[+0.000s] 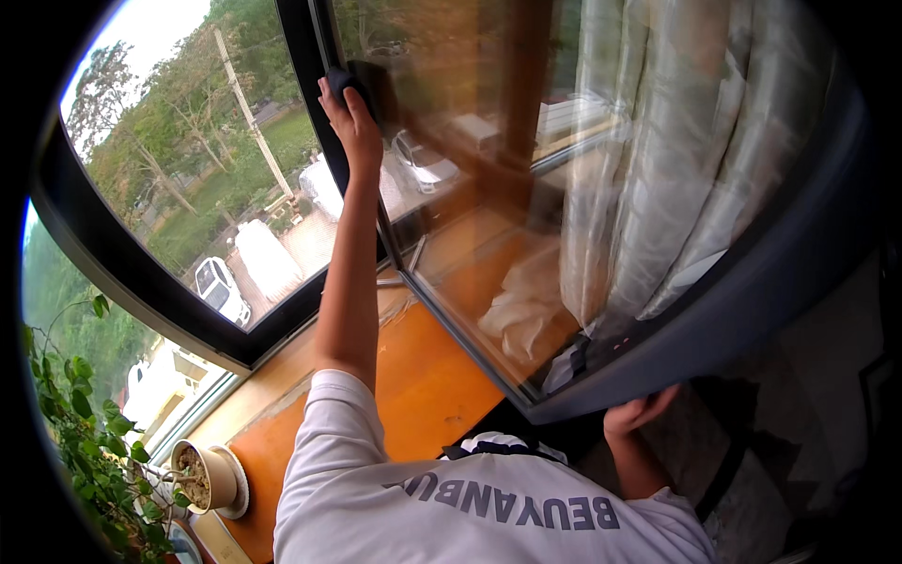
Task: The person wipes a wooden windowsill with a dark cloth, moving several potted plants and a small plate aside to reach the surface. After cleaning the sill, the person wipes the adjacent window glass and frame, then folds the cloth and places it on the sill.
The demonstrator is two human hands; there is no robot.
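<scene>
My left hand (352, 130) is raised high and presses a dark cloth or pad (345, 83) against the glass beside the frame edge of an opened window sash (461, 335). Low on the right, my right hand (641, 411) is at the underside of the sash's dark outer frame, its fingers partly hidden behind it. Through the pane (486, 261) show a sheer curtain (662, 141) and a crumpled pale cloth (525, 303); reflections overlap them.
An orange wooden sill (423, 381) runs under the sash. At lower left stand a potted plant (204, 476) with trailing leaves and a box (218, 539). A window opening's black frame (282, 331) is on the left, with trees and vehicles outside.
</scene>
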